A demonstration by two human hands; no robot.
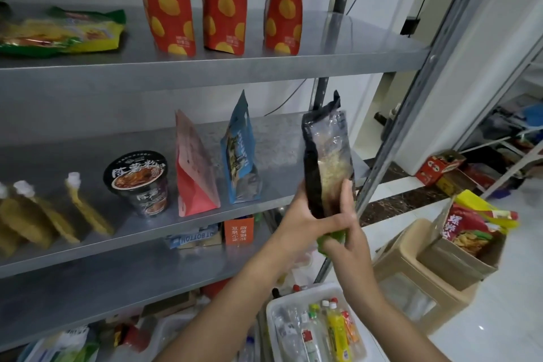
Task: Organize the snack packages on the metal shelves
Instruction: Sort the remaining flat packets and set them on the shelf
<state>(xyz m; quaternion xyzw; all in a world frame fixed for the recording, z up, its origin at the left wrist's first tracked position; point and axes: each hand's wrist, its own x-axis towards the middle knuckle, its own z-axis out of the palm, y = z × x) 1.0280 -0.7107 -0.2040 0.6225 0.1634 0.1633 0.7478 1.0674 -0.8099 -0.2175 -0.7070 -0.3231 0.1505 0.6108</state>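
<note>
Head view. Both hands grip one black noodle packet (326,156) with a clear window, held upright in front of the right end of the middle shelf (279,138). The left hand (302,223) wraps its lower edge from the left; the right hand (345,229) closes on its lower right side and also pinches something green at the packet's base, too hidden to identify. The packet is off the shelf surface, near the slotted metal upright (390,144).

On the middle shelf, from left to right: yellow spouted pouches (85,209) leaning back, a black cup of instant noodles (139,182) standing upright, a pink stand-up pouch (194,173) and a blue stand-up pouch (239,153), the two pouches near each other but apart.

On the top shelf (352,44), three red pouches (223,3) with yellow spots stand in a row; a flat green-and-yellow packet (64,32) lies at the left.

Below, a white tray (273,311) holds bottles. At right, on the floor, an open cardboard box (458,258) holds a red snack packet (470,229). An orange carton (238,229) shows under the middle shelf.
</note>
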